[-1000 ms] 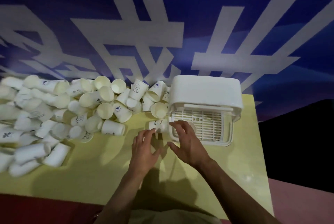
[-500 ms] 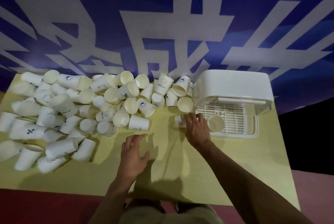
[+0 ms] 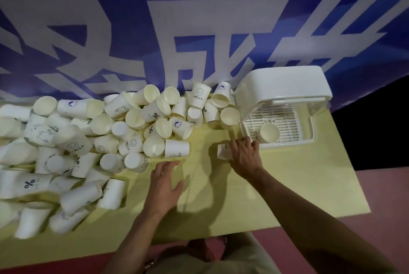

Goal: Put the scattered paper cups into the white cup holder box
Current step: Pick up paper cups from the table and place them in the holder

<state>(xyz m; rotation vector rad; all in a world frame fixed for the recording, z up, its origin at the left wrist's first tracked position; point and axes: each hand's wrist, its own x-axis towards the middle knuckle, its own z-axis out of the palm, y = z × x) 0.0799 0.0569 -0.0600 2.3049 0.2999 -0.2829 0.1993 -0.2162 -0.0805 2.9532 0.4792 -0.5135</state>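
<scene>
Table [image 3: 287,185] — yellow top, carrying everything listed below; a blue banner [image 3: 110,30] with large white characters is hanging behind it.

Heap of cups [image 3: 99,136] — dozens of white paper cups lying on their sides and upended, spreading well away to the left of the gripping hand; still nearly all of the task, by my reckoning.

Box [image 3: 281,88] — white holder with a raised lid and a slatted tray, sitting just beyond and to the right of the grip. One cup in the box [image 3: 269,132] is lying on the tray, mouth toward the camera.

Left hand [image 3: 163,183] — hovering flat over the table with fingers spread and holding nothing, pointing toward the nearest cups of the heap.

Right hand [image 3: 244,155] — fingers curling over the held cup [image 3: 223,151], which is lying on the table just short of the box's front rim; whether the thumb is closing underneath cannot be told.

Handling note — paper walls are crushing easily, so a light grip near the rim seems wisest; lifting the cup clear of the tray's front edge before setting it beside the one already inside should be avoiding a snag.
</scene>
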